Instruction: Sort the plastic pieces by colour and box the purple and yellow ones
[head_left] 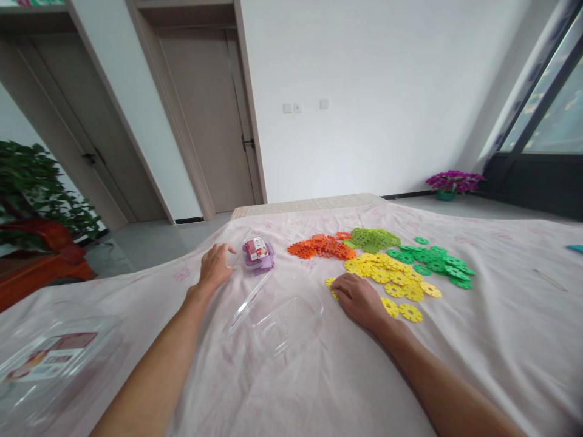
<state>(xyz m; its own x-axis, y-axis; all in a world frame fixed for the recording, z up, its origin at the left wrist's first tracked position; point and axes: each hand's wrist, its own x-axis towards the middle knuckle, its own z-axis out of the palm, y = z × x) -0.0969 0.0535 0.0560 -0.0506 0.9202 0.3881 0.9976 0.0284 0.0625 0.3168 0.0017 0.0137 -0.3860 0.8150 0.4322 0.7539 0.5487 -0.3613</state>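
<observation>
My left hand (215,266) rests on the pale cloth with its fingers curled, fingertips beside a small clear box of purple pieces (257,254), just short of touching it. My right hand (361,298) lies palm down over the near edge of a pile of yellow snowflake discs (395,276), fingers bent onto one or two discs. Between the hands sits an empty clear plastic box (286,318) with its lid ajar. Beyond the yellow pile lie orange discs (321,247), light green discs (373,239) and dark green discs (437,260).
The table is covered with a pinkish cloth (455,352). A larger clear lidded box with a red label (50,364) stands at the near left. Behind are two doors, a potted plant (36,194) on a red stand, and purple flowers (453,182) by the window.
</observation>
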